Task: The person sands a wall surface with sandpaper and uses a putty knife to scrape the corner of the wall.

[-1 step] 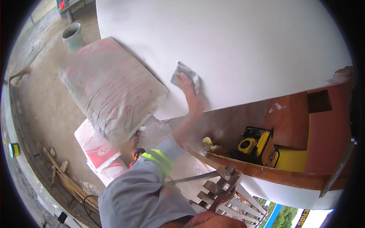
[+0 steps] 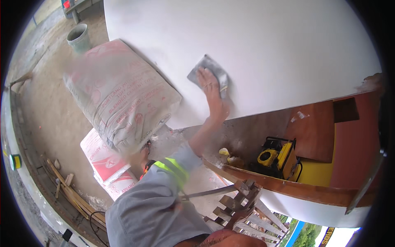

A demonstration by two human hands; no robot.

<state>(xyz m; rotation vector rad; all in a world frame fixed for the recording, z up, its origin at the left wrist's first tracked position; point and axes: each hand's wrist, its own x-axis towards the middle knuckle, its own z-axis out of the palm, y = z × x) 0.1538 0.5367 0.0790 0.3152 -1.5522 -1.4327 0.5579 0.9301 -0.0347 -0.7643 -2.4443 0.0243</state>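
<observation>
My left hand (image 2: 211, 85) lies over a grey square sheet of sandpaper (image 2: 212, 64), pressing it against a large smooth white panel (image 2: 279, 49). The fingers point up and to the left, and the sheet's far corner sticks out past them. A pale folded edge of the sheet shows beside the wrist. Below the hand, the bare forearm runs down to a grey sleeve with a bright yellow-green band. My right hand is out of the picture.
Dusty cement bags (image 2: 135, 96) are stacked against the panel's left edge, with more red-and-white bags (image 2: 108, 158) lower down. A bucket (image 2: 78, 38) stands at far left. At right sits a yellow-and-black machine (image 2: 275, 158). Wooden slats (image 2: 230, 208) and loose timber (image 2: 68, 187) lie nearer.
My left hand and the sandpaper have slid a little up and to the right across the white panel. More of the sheet shows now. The bags and the machine stay put.
</observation>
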